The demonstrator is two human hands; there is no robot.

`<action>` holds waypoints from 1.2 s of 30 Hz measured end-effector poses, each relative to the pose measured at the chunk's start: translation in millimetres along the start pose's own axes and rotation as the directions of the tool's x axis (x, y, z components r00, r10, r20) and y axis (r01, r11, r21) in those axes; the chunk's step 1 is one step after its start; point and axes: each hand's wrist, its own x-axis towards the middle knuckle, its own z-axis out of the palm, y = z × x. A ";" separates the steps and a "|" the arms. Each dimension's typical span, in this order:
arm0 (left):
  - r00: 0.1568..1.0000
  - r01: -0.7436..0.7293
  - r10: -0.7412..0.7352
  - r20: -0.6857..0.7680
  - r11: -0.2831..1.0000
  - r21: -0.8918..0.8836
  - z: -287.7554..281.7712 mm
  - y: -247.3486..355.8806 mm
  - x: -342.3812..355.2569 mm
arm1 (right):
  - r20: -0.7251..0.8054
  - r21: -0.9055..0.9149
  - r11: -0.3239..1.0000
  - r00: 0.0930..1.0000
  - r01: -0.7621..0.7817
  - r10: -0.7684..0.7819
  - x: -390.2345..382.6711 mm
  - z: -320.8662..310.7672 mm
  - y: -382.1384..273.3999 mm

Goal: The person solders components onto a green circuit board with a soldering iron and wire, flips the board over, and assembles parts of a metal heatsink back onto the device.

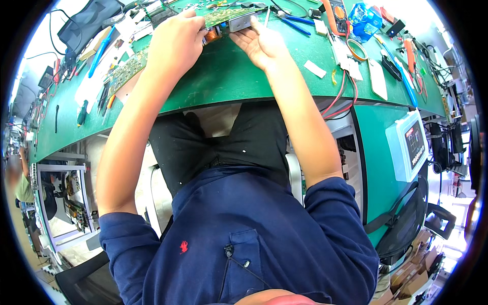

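Observation:
Both of my hands are at a green circuit board (221, 17) near the far edge of the workbench. My left hand (185, 35) grips its left end, fingers curled over, with copper-coloured and blue components (213, 34) showing just beside them. My right hand (259, 46) is palm up under the right end, thumb against a grey finned metal block (240, 23) on the board and fingers partly bent beneath it. Blue-handled pliers (297, 26) lie right of that hand; another long circuit board (127, 73) lies left of my left arm.
The green bench (213, 84) carries an orange multimeter (335, 18), a blue packet (363, 23), tape roll (357, 50), red leads (341, 99) and several tools. A clear plastic case (404, 145) sits right. Another person (23, 185) is at far left.

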 end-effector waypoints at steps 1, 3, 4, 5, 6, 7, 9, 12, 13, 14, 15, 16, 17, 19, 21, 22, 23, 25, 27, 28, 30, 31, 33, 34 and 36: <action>1.000 0.005 -0.005 0.002 1.000 -0.013 0.1 -0.1 -1.6 | -0.010 -0.002 1.000 1.000 0.009 -0.009 -0.1 0.6 3.0; 1.000 0.009 -0.009 -0.008 1.000 -0.025 3.6 3.0 -2.1 | -0.026 -0.027 0.999 0.999 0.023 -0.024 0.7 -2.8 2.4; 1.000 0.007 -0.007 -0.005 1.000 -0.021 3.1 3.1 -3.5 | -0.036 -0.036 0.999 0.999 0.022 -0.023 0.2 -3.1 4.6; 1.000 -0.003 0.003 -0.008 1.000 -0.006 0.9 0.9 -2.7 | -0.026 -0.042 0.999 0.999 0.034 -0.035 3.0 -1.0 6.2; 1.000 -0.002 0.002 0.000 1.000 -0.005 0.4 1.2 -2.9 | -0.039 -0.032 0.999 0.999 0.025 -0.026 4.2 -0.5 6.4; 1.000 0.002 -0.002 0.010 1.000 -0.007 1.2 3.3 -4.5 | -0.046 -0.028 0.999 0.999 0.016 -0.018 2.7 -1.1 7.3; 1.000 0.003 -0.003 0.008 1.000 -0.005 3.8 6.3 -5.5 | -0.056 -0.032 0.999 0.998 0.006 -0.007 2.5 -1.4 6.5; 1.000 -0.013 0.013 -0.005 1.000 -0.004 7.2 9.3 -8.6 | -0.081 -0.047 0.999 0.997 -0.005 0.001 -1.1 -2.1 8.0; 1.000 -0.010 0.010 0.004 1.000 0.008 8.0 9.9 -9.2 | -0.087 -0.055 0.998 0.996 -0.007 0.002 -1.9 -2.0 8.1; 1.000 -0.009 0.009 0.009 1.000 0.016 8.4 10.3 -9.4 | -0.097 -0.061 0.998 0.995 -0.008 0.002 -2.6 -1.9 8.2; 1.000 -0.009 0.009 0.015 1.000 0.025 8.6 10.6 -9.6 | -0.097 -0.065 0.998 0.995 -0.006 0.000 -3.6 -2.0 8.3; 1.000 -0.007 0.007 0.022 1.000 0.027 8.8 11.1 -9.9 | -0.100 -0.067 0.998 0.995 -0.005 -0.002 -4.3 -2.0 8.7; 1.000 -0.004 0.003 0.027 1.000 0.029 9.4 11.9 -9.9 | -0.107 -0.072 0.997 0.994 -0.004 -0.004 -4.2 -1.9 8.7; 1.000 -0.005 0.004 0.028 1.000 0.030 9.1 12.2 -10.0 | -0.101 -0.072 0.997 0.995 -0.003 -0.004 -3.4 -2.4 9.4; 1.000 -0.010 0.010 0.014 1.000 0.022 8.7 12.2 -10.0 | -0.093 -0.068 0.998 0.996 -0.001 -0.006 -2.7 -4.0 10.3; 1.000 -0.007 0.006 0.017 1.000 0.024 8.6 12.4 -10.2 | -0.085 -0.063 0.998 0.996 0.001 -0.007 -2.2 -4.8 10.9; 1.000 -0.005 0.004 0.018 1.000 0.025 8.6 12.5 -9.8 | -0.095 -0.061 0.998 0.995 0.001 -0.007 -1.5 -5.5 11.2; 1.000 0.001 -0.002 0.017 1.000 0.023 8.7 12.2 -9.8 | -0.080 -0.069 0.998 0.997 0.011 -0.017 -1.0 -7.1 11.3; 1.000 0.003 -0.003 0.014 1.000 0.013 9.1 12.3 -10.2 | -0.084 -0.077 0.997 0.996 0.011 -0.017 -0.9 -7.7 11.7; 1.000 0.004 -0.004 0.020 1.000 0.019 9.1 12.3 -10.2 | -0.087 -0.079 0.997 0.996 0.007 -0.014 -0.9 -7.5 11.5; 1.000 0.004 -0.005 0.027 1.000 0.027 9.2 12.2 -10.3 | -0.091 -0.086 0.996 0.996 0.005 -0.013 -1.2 -6.8 11.0; 1.000 0.005 -0.006 0.024 1.000 0.026 9.2 12.3 -10.4 | -0.093 -0.089 0.996 0.996 0.006 -0.015 -1.6 -6.4 10.9; 1.000 0.007 -0.007 0.020 1.000 0.020 9.2 12.4 -10.8 | -0.097 -0.092 0.996 0.995 0.008 -0.017 -2.4 -5.7 10.9; 1.000 0.006 -0.006 0.019 1.000 0.027 9.2 12.4 -10.9 | -0.097 -0.091 0.996 0.995 0.009 -0.018 -2.7 -5.5 10.9; 1.000 0.003 -0.003 0.016 1.000 0.030 9.1 12.3 -11.2 | -0.100 -0.093 0.996 0.995 0.008 -0.018 -3.0 -5.4 10.8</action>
